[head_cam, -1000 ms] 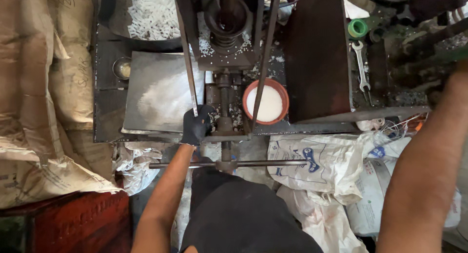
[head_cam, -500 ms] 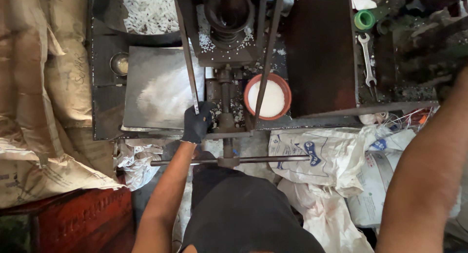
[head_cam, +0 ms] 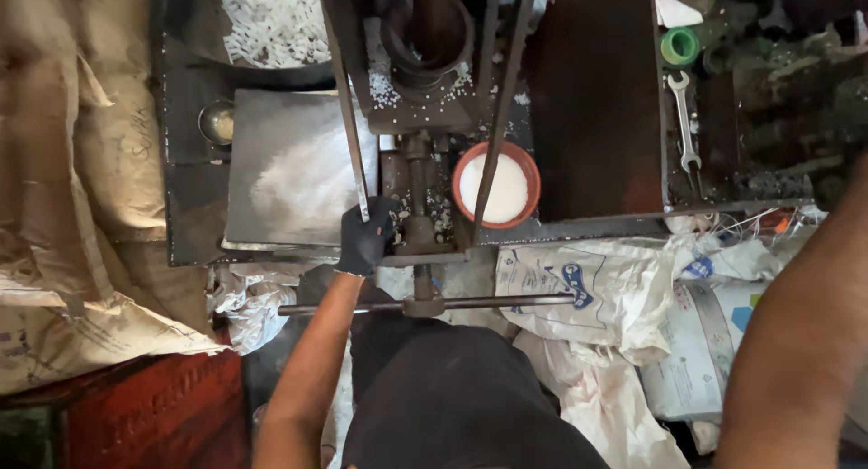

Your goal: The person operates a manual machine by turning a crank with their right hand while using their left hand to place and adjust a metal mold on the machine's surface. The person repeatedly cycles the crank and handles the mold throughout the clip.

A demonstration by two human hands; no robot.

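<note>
Left hand (head_cam: 365, 239), gloved, hasn't budged since the last look: fingers wrapped tight around the left rod (head_cam: 351, 134) at the press's front edge. That rod runs long, away from the person, leaning slightly left. Right hand is out of frame, only the forearm (head_cam: 796, 342) shows, perhaps raised.

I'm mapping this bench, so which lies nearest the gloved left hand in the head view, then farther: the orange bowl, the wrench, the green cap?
From the left hand:
1. Orange bowl, just to its right.
2. Wrench, far right.
3. Green cap, far right, above the wrench.
</note>
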